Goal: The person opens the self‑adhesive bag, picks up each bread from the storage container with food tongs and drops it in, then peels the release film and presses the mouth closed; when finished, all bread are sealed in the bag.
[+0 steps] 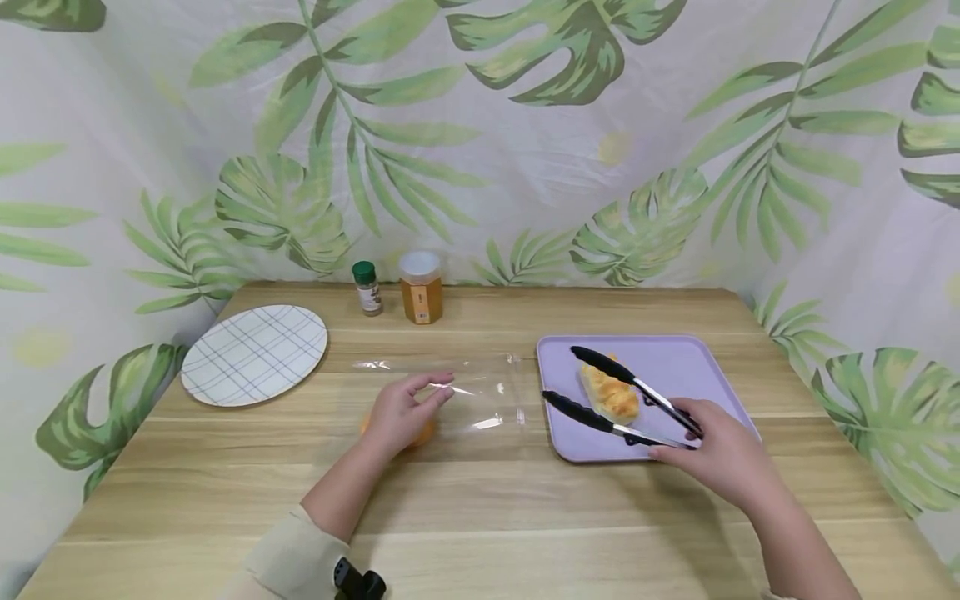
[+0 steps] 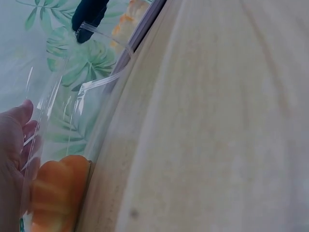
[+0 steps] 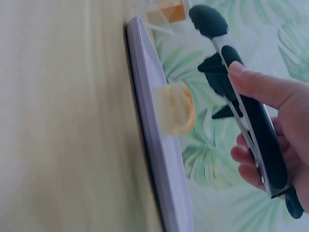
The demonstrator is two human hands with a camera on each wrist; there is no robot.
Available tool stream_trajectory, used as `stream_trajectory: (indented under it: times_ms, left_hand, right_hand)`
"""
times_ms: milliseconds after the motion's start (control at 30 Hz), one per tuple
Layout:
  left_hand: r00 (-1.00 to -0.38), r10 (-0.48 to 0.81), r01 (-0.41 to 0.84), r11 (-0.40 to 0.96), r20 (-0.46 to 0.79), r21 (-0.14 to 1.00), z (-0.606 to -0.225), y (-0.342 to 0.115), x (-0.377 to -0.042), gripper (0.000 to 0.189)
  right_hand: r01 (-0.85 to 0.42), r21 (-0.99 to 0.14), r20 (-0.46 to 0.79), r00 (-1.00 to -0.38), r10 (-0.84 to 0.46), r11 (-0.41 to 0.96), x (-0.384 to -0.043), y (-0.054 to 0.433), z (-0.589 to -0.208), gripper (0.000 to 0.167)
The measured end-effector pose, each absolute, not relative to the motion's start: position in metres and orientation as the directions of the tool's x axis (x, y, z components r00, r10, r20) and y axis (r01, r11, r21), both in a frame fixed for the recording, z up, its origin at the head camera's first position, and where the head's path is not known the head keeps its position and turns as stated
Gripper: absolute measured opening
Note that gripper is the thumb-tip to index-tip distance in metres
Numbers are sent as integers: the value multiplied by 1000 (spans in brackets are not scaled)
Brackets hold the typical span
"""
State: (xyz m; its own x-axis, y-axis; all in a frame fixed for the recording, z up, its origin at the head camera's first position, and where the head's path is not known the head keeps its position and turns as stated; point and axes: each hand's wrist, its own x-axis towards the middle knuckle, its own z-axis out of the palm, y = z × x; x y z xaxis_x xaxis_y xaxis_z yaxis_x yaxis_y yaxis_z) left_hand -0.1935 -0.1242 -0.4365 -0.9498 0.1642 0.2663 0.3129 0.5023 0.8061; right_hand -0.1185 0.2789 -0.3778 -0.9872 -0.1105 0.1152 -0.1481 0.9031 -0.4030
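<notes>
In my right hand [image 1: 720, 446] is a pair of tongs [image 3: 263, 140] with black tips and handles. Their arms are spread, one tip on each side of a golden bread roll [image 1: 609, 392] on a lilac tray [image 1: 682, 358]. My left hand [image 1: 405, 412] holds the upper film of a clear plastic bag [image 1: 480, 387] between thumb and fingers. The bag's mouth gapes toward the tray in the left wrist view. Inside it, partly hidden by the hand in the head view, lies an orange-brown bread roll [image 2: 58, 193].
A white checked plate [image 1: 255, 354] lies at the back left. Toward the rear edge of the wooden table [image 1: 487, 517] stand a green-capped spice jar [image 1: 367, 289] and an amber honey jar [image 1: 422, 289]. Leaf-patterned cloth [image 1: 525, 167] hangs behind.
</notes>
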Motion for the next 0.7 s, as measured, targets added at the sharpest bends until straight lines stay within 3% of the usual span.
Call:
stream_trajectory:
  times_ms: [300, 700]
  left_hand:
    - [-950, 154, 311, 501, 271, 808, -434, -126, -196, 27]
    - [-947, 170, 320, 509, 271, 799, -437, -123, -197, 27]
  right_hand:
    - [11, -357, 89, -995, 46, 934, -86, 296, -386, 79]
    - [95, -354, 60, -990, 124, 930, -73, 296, -406, 72]
